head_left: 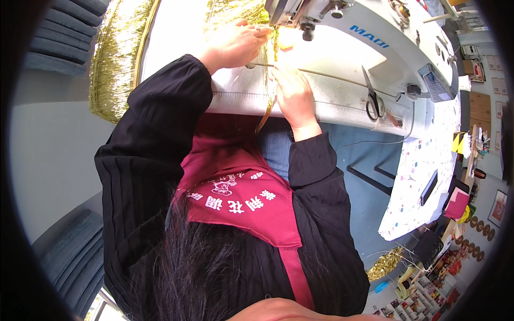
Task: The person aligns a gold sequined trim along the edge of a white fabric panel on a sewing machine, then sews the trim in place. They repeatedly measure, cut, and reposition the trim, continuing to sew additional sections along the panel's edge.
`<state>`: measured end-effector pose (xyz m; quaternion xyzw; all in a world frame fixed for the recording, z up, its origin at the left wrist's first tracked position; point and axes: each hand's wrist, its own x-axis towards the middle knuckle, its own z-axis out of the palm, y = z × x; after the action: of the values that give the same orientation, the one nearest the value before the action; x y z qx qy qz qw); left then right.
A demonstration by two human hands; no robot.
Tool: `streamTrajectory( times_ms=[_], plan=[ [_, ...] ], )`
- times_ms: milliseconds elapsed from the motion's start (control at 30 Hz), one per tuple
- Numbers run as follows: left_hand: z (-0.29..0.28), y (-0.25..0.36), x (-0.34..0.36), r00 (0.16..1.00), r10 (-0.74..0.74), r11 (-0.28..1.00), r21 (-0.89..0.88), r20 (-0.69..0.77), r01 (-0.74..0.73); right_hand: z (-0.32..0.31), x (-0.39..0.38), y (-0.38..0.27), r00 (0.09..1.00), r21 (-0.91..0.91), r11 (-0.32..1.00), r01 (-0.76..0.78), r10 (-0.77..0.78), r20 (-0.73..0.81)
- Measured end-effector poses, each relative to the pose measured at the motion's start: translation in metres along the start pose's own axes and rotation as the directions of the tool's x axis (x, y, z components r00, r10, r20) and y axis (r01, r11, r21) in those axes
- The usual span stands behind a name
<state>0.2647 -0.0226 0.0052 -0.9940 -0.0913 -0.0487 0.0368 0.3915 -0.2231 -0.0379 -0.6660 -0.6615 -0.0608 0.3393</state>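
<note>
A white sewing machine (396,59) stands over its white bed, with the needle area at the top middle. Shiny gold fringe (227,12) lies behind and left of the needle. My left hand (238,45) rests just left of the needle, its fingertips pressed together on the fringe's edge. A narrow gold trim strip (266,113) runs from under the needle area toward me and hangs over the bed's front edge. My right hand (293,96) lies on the bed's front part, fingers closed on this strip; the fingertips are partly washed out by bright light.
Black-handled scissors (375,105) lie on the bed to the right. A large bundle of gold fringe (115,64) drapes over the table's left side. Farther right, a dark phone (429,188) rests on a patterned white table cover (407,198). My red apron (241,182) covers my lap.
</note>
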Motion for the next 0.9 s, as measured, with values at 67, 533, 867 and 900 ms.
streamTrajectory(
  times_ms=[67,533,867,900],
  plan=[
    [0.000,-0.003,0.001,1.000,-0.004,1.000,-0.007,0.024,0.005,-0.001,-0.001,-0.001,1.000,0.006,1.000,-0.009,0.009,0.012],
    [0.005,-0.022,0.007,0.997,0.014,0.999,0.037,-0.080,-0.011,-0.007,0.001,-0.009,0.998,-0.080,0.997,0.013,-0.009,0.058],
    [-0.001,-0.046,0.034,0.975,-0.134,0.889,-0.455,-0.177,0.040,-0.009,0.004,-0.014,0.997,-0.127,0.992,-0.018,0.028,0.077],
    [0.001,-0.050,0.044,0.942,-0.190,0.869,-0.494,-0.277,0.030,-0.009,0.005,-0.014,0.997,-0.127,0.992,-0.027,0.036,0.074]
  ],
)
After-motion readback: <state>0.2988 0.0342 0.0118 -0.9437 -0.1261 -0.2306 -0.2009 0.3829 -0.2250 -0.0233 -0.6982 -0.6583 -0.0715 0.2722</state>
